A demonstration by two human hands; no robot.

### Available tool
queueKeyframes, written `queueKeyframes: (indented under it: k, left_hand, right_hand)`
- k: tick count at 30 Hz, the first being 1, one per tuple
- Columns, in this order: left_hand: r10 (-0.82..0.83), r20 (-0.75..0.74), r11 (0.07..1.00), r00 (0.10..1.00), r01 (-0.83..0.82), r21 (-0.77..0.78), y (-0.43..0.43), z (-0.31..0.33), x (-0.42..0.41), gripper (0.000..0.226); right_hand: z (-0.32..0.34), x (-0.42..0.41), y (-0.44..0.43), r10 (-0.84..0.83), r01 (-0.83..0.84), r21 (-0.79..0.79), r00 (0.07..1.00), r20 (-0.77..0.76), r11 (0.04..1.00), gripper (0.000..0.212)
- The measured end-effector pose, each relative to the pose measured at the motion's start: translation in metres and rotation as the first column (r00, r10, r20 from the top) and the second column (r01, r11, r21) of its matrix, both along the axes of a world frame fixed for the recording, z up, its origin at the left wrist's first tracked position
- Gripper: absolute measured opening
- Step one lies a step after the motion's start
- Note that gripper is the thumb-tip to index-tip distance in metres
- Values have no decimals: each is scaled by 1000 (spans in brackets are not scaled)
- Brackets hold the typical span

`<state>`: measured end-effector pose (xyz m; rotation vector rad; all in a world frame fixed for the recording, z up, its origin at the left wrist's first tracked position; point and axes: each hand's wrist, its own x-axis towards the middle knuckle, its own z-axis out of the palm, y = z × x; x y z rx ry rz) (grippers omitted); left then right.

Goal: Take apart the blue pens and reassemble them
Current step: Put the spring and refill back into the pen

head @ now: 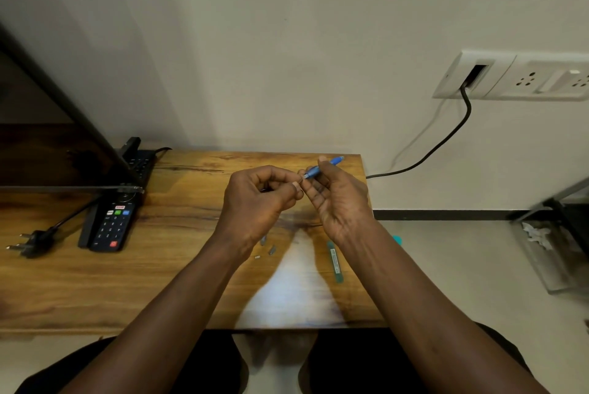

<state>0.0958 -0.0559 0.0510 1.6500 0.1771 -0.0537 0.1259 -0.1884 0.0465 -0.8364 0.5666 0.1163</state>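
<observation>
Above the wooden table [127, 282] my right hand [338, 199] grips a blue pen barrel [323, 167], its far end pointing up and right. My left hand [258, 199] pinches a small thin part [295, 184] between thumb and fingers, right at the barrel's near opening. On the table under my wrists lie a teal pen barrel [334, 262] and three small grey pen parts [271, 249]. Something turquoise [397, 239] shows past my right forearm, mostly hidden.
A black remote [111, 224] and a second dark remote lie at the left, beside a monitor's edge [70, 188]. A black plug [30, 242] sits at the far left. A wall socket [510, 76] with a black cable is at the right.
</observation>
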Motion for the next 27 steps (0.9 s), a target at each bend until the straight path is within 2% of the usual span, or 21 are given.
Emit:
queueKeyframes:
  k: [9,13,18,23,27]
  left_hand:
    - [-4,2,1000,1000,4,13,1,-1,-1,15]
    - [7,-8,999,1000,-7,35,1,-1,0,15]
    - [18,12,995,1000,-19,97,1,-4,1,18]
    - [28,15,993,1000,-29,113,1,-6,1,17]
    - [34,21,991,999,-37,128,2,-7,1,16]
  right_hand:
    - [-2,-1,0,23,-21,46,999,-32,999,14]
    - [-5,1,0,24,-24,0,1000,10,1000,22]
    - [-7,1,0,35,-32,-48,998,46,998,21]
    - [-9,1,2,30,-24,-79,997,67,997,42]
    - [-10,2,2,23,-17,-81,997,74,997,46]
